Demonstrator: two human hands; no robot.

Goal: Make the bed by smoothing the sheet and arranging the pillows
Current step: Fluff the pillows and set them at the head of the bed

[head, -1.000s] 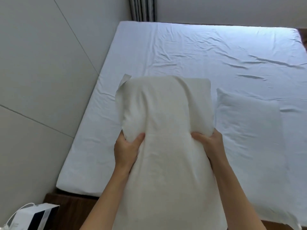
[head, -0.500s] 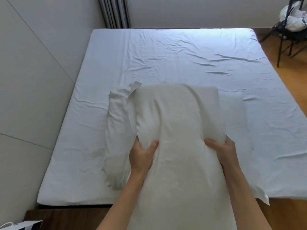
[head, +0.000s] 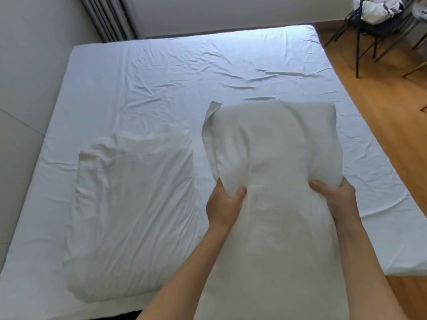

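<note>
I hold a white pillow (head: 272, 146) up in front of me over the right half of the bed, its long side pointing away from me. My left hand (head: 223, 204) pinches its left side and my right hand (head: 335, 197) grips its right side, both around mid-length. A loose flap of the pillowcase sticks up at the far left corner. A second white pillow (head: 131, 215) lies rumpled on the left half of the bed, near the front edge. The white sheet (head: 184, 72) covers the mattress and shows wrinkles across its middle and far part.
A pale wall (head: 27, 65) runs along the bed's left side, with a grey curtain (head: 108, 17) in the far corner. Wooden floor (head: 381, 112) lies to the right of the bed. A black chair (head: 369, 24) with a bundle on it stands at the far right.
The held pillow and my view have shifted right across the bed. The other pillow, half hidden behind the held one before, now lies fully in view on the left. Both hands keep their grip.
</note>
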